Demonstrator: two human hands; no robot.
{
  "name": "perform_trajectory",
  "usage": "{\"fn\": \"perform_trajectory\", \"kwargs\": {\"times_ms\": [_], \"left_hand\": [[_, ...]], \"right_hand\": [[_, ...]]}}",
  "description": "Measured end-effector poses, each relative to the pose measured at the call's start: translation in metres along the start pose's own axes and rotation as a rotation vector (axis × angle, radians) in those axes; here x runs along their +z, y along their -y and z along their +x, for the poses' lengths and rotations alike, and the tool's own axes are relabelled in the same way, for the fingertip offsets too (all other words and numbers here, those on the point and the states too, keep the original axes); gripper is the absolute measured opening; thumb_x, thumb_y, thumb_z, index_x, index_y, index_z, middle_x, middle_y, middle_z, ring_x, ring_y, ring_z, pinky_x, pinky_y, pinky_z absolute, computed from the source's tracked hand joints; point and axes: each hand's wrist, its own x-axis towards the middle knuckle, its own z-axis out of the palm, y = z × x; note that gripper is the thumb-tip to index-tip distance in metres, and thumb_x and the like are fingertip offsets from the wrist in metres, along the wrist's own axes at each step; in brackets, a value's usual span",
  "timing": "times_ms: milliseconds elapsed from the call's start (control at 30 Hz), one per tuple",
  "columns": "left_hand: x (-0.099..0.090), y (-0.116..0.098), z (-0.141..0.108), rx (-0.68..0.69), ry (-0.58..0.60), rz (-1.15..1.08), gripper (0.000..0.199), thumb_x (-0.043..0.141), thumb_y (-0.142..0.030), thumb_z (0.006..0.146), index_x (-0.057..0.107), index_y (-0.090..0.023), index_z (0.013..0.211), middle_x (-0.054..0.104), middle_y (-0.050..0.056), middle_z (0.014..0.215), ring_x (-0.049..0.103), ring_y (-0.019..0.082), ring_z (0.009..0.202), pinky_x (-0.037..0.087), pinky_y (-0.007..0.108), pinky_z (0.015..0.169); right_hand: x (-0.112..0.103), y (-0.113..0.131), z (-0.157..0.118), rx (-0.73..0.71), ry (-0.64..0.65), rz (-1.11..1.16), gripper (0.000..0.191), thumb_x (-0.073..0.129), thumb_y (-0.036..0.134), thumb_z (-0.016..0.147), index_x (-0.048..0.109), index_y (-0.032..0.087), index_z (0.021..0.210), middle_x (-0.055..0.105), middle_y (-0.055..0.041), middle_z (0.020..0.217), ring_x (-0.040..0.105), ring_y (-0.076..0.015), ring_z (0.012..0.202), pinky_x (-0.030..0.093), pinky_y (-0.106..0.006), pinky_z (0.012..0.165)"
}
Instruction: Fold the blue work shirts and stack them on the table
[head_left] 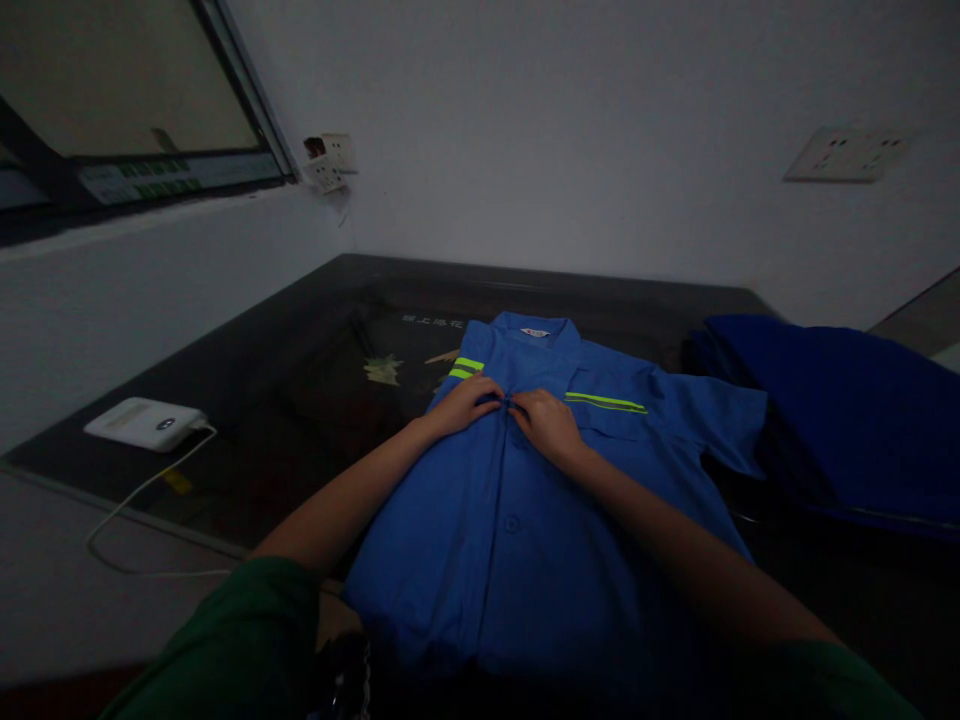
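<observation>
A blue short-sleeved shirt [592, 520] with yellow-green reflective stripes lies front up on a dark table, its collar toward the wall. My left hand [472, 401] pinches the shirt's front edge at chest height. Close beside it, my right hand [546, 420] grips the same front opening, and the fingertips of both hands nearly meet. What sits between the fingertips is too small to make out. Lower on the front, one button [512, 523] shows. The sleeve on the right is spread outward.
Dark blue folded fabric [862, 410] lies at the right. A white power bank [146, 424] with a white cable [142, 487] rests near the table's left edge. Wall sockets [847, 155] and a window [135, 100] are beyond the table [285, 380].
</observation>
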Motion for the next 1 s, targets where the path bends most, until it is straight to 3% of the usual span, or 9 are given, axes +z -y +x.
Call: {"fn": "perform_trajectory", "kwargs": {"times_ms": [100,200,333,433,533,667,867,1000], "left_hand": [[0.001,0.0,0.002,-0.006,-0.021,-0.028,0.015,0.053,-0.027,0.091,0.061,-0.017,0.097,0.066,0.006,0.099,0.059,0.019,0.098,0.043,0.037,0.098],[0.001,0.0,0.002,-0.043,-0.028,-0.066,0.018,0.049,-0.027,0.092,0.062,-0.016,0.098,0.066,0.007,0.099,0.06,0.02,0.095,0.048,0.034,0.089],[0.002,0.001,0.0,-0.065,-0.003,-0.078,0.026,0.042,-0.022,0.092,0.062,-0.019,0.108,0.067,0.006,0.108,0.06,0.02,0.103,0.042,0.038,0.101],[0.003,0.002,-0.001,-0.037,0.005,-0.078,0.034,0.047,-0.013,0.082,0.06,-0.018,0.113,0.066,0.007,0.114,0.059,0.021,0.111,0.031,0.042,0.112],[0.004,0.001,-0.002,-0.06,-0.012,-0.184,0.04,0.051,-0.009,0.077,0.056,-0.017,0.115,0.064,0.009,0.117,0.059,0.02,0.112,0.04,0.038,0.106],[0.0,-0.002,-0.002,-0.083,-0.029,-0.271,0.029,0.052,-0.015,0.082,0.055,-0.018,0.11,0.065,0.007,0.112,0.061,0.018,0.107,0.046,0.034,0.098],[-0.003,-0.002,-0.002,-0.047,0.002,-0.092,0.014,0.054,-0.022,0.087,0.058,-0.019,0.101,0.065,0.005,0.103,0.06,0.02,0.1,0.046,0.034,0.092],[0.0,0.0,-0.002,0.037,0.008,-0.04,0.013,0.05,-0.025,0.091,0.057,-0.017,0.099,0.063,0.007,0.102,0.057,0.02,0.099,0.045,0.034,0.091]], "right_hand": [[-0.003,0.005,0.002,0.029,-0.007,-0.038,0.031,0.046,0.023,0.093,0.056,0.02,0.122,0.066,-0.0089,0.114,0.058,-0.0211,0.106,0.045,-0.027,0.082],[-0.008,0.013,0.01,0.063,0.004,-0.11,0.03,0.04,0.019,0.094,0.05,0.02,0.122,0.064,-0.0105,0.116,0.059,-0.0217,0.105,0.045,-0.028,0.077],[-0.011,0.018,0.019,0.087,0.028,-0.153,0.025,0.035,0.022,0.096,0.048,0.02,0.117,0.065,-0.011,0.112,0.063,-0.022,0.097,0.044,-0.028,0.074],[-0.011,0.017,0.021,0.095,0.019,-0.152,0.024,0.035,0.023,0.096,0.049,0.019,0.115,0.066,-0.0111,0.109,0.063,-0.022,0.096,0.043,-0.028,0.074],[-0.009,0.015,0.019,0.112,0.003,-0.137,0.024,0.036,0.024,0.096,0.051,0.018,0.113,0.067,-0.0115,0.109,0.063,-0.0222,0.096,0.042,-0.027,0.074],[-0.007,0.015,0.017,0.096,-0.011,-0.139,0.024,0.036,0.025,0.095,0.054,0.019,0.111,0.067,-0.0098,0.108,0.063,-0.0223,0.094,0.043,-0.028,0.072],[-0.004,0.014,0.013,0.074,-0.006,-0.11,0.026,0.039,0.025,0.094,0.06,0.02,0.109,0.067,-0.0097,0.108,0.06,-0.0232,0.099,0.045,-0.029,0.076],[0.002,0.004,0.002,-0.031,-0.023,-0.013,0.029,0.042,0.024,0.095,0.062,0.018,0.114,0.066,-0.0085,0.115,0.056,-0.0219,0.109,0.045,-0.029,0.085]]}}
